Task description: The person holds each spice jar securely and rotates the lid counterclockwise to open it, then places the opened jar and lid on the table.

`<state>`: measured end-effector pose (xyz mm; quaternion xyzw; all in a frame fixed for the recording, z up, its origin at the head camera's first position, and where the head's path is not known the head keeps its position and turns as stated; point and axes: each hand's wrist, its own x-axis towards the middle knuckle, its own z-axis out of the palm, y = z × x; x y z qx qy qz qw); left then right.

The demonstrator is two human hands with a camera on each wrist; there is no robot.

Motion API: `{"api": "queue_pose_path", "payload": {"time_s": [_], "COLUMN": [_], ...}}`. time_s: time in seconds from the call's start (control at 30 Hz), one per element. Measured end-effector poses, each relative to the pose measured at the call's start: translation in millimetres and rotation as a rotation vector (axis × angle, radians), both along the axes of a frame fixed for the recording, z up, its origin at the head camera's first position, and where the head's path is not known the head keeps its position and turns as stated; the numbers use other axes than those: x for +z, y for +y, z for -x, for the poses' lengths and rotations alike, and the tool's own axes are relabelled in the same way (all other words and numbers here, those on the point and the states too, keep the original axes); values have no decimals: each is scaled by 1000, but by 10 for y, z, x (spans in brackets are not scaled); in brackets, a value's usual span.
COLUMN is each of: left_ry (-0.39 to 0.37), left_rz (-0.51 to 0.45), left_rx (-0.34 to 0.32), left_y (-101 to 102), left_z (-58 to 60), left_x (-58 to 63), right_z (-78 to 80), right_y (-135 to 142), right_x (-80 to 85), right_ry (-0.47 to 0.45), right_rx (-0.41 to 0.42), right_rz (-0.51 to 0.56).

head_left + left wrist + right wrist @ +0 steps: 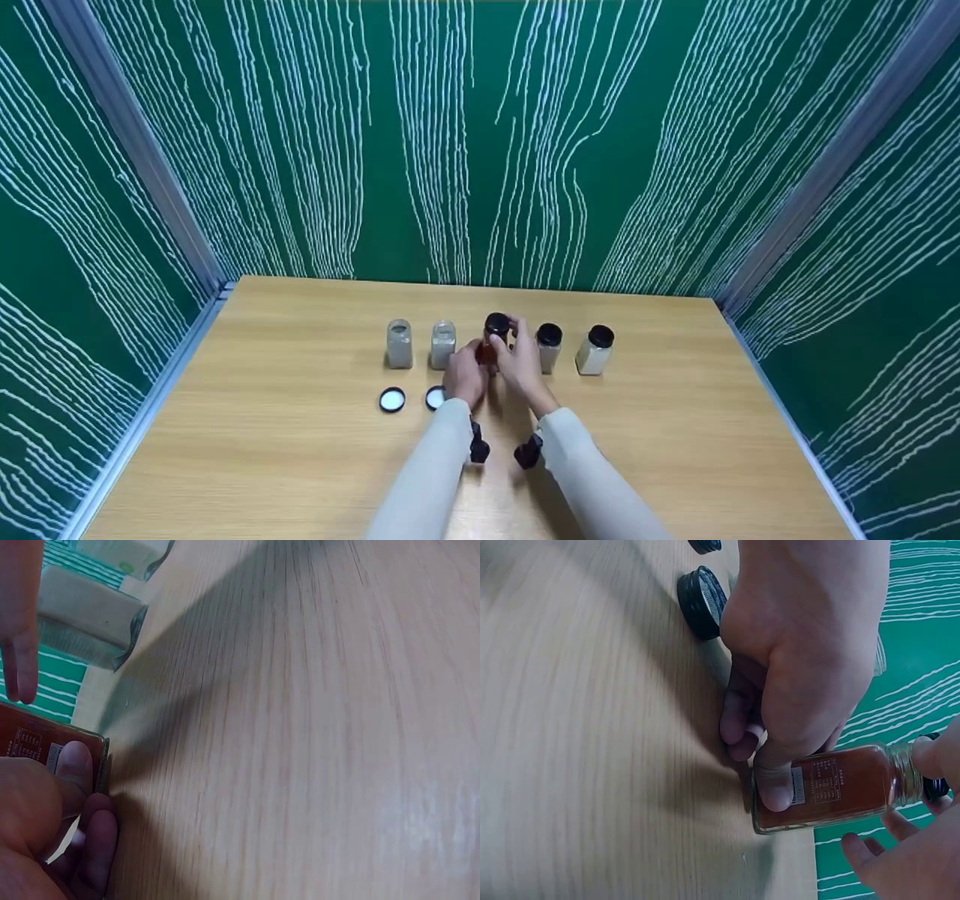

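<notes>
One red jar (859, 784) is clamped in the left grip (466, 373), the right grip (523, 364) pinching its black lid (496, 322): likely unscrewing, needing a twist!

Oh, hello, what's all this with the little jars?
A person is handling a glass jar of something reddish. The left hand grips its lower part, while the right hand is up at its black lid, which sits on top. To the left stand two open jars, with two loose lids lying on the table in front. To the right are two jars with black lids on.
</notes>
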<state>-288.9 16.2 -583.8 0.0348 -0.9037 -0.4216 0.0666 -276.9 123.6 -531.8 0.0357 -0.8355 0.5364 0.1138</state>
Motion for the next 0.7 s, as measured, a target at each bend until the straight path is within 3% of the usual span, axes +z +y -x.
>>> {"api": "queue_pose_path", "payload": {"time_s": [0.7], "left_ry": [-12], "left_rz": [-14], "left_rx": [11], "left_y": [14], "left_z": [3], "left_x": [23], "right_z": [15], "right_y": [2], "right_x": [33], "right_ry": [4], "right_rx": [-23], "right_rz": [61]}}
